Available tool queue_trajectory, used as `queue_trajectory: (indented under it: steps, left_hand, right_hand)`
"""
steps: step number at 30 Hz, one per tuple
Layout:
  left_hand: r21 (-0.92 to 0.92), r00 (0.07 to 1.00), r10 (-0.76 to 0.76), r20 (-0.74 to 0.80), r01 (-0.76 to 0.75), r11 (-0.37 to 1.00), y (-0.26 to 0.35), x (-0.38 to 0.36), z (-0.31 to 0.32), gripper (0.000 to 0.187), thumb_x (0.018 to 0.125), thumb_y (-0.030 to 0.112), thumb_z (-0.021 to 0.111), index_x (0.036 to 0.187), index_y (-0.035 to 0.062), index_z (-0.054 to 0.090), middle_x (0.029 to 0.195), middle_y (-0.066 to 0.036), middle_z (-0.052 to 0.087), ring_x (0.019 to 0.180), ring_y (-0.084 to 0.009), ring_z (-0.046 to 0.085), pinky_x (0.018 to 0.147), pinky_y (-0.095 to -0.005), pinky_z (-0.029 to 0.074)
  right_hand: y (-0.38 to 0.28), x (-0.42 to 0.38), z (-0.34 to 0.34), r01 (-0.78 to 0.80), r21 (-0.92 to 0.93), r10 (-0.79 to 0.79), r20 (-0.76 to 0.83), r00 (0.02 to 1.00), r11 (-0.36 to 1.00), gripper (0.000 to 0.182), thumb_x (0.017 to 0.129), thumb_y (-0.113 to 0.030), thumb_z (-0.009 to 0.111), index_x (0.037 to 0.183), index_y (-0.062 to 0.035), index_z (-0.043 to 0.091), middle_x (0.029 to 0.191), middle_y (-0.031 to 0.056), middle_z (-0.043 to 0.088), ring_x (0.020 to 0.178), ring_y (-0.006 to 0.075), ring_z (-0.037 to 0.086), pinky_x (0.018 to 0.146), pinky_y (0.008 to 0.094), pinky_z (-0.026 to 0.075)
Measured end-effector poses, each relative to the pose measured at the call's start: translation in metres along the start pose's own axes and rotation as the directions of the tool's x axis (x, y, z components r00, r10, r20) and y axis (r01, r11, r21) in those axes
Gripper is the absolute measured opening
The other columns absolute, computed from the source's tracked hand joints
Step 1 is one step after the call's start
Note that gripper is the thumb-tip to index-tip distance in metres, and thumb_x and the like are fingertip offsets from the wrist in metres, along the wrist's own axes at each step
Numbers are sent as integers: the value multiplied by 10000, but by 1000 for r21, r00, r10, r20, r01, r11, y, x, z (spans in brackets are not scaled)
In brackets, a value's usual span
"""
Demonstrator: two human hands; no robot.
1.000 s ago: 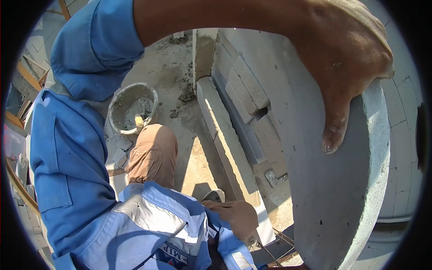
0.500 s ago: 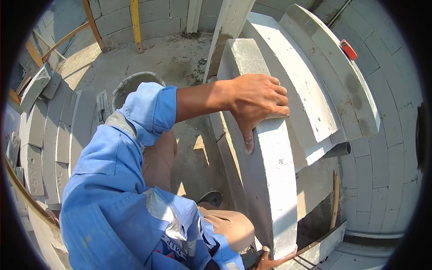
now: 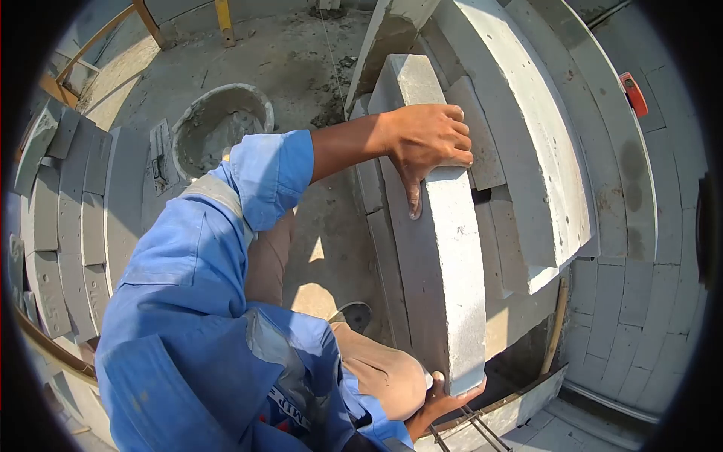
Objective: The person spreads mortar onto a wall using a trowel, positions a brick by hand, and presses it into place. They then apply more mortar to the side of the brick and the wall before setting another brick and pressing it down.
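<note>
A long pale block (image 3: 458, 256) slants down in front of me. My left hand (image 3: 431, 143) is closed over its upper part, thumb on the left face and fingers over the right edge. Under the block's lower end is my right hand (image 3: 452, 398), its thumb at the near left corner and its fingers wrapped beneath. The block's left side is close to flat blocks (image 3: 388, 279) on the floor. To its right, more big pale blocks (image 3: 520, 128) lean in a stack.
A bucket of grey mortar (image 3: 222, 128) stands at the upper left, beside a trowel-like tool (image 3: 160, 158). Stacked blocks (image 3: 94, 188) line the left. A red tool (image 3: 634, 94) rests on the right stack. Metal rods (image 3: 482, 428) stick out near my right hand.
The view has shifted, showing more of the bucket. Both hands still hold the block, which now sits slightly left and higher in view, with a wider gap to the right stack.
</note>
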State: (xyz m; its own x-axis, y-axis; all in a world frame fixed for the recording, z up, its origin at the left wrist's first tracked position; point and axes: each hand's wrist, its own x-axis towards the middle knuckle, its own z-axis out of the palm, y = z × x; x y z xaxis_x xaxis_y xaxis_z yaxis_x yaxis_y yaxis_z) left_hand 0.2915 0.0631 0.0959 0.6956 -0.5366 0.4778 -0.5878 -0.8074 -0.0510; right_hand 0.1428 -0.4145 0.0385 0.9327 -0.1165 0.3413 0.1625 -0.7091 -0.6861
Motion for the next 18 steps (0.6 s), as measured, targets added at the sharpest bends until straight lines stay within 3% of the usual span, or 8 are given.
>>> queue_trajectory:
  steps: [2,8,14,18]
  left_hand:
    - [27,999,-20,42,19,999,-7,-2,-2,1071,364,876,815,1100,107,699,1011,-52,710,1046,-213,666,1053,-378,405]
    - [33,999,-38,36,37,999,-23,-11,16,1137,340,879,817,1149,88,704,1058,-70,724,1076,-240,670,1083,-387,391]
    - [7,998,-47,37,47,999,-27,-13,12,1163,330,886,814,1164,83,703,1071,-77,726,1086,-241,669,1091,-393,386]
    - [28,996,-62,64,60,998,-29,-12,13,1174,325,890,810,1171,84,700,1092,-82,724,1103,-246,667,1110,-407,379]
  right_hand:
    - [3,5,3,75,-97,-72,28,997,992,1280,553,-907,744,1348,44,425,1215,174,518,1155,339,559,968,490,461]
    - [-2,12,17,167,-101,-162,57,985,981,1249,611,-882,742,1372,50,408,1216,192,521,1147,361,577,965,499,470]
    - [-2,12,25,85,-61,-80,81,993,994,1235,615,-844,782,1389,41,403,1223,190,526,1163,363,577,971,489,468]
    - [2,16,27,132,-62,-127,82,989,989,1222,623,-813,806,1399,38,396,1221,177,519,1187,359,566,970,490,466]
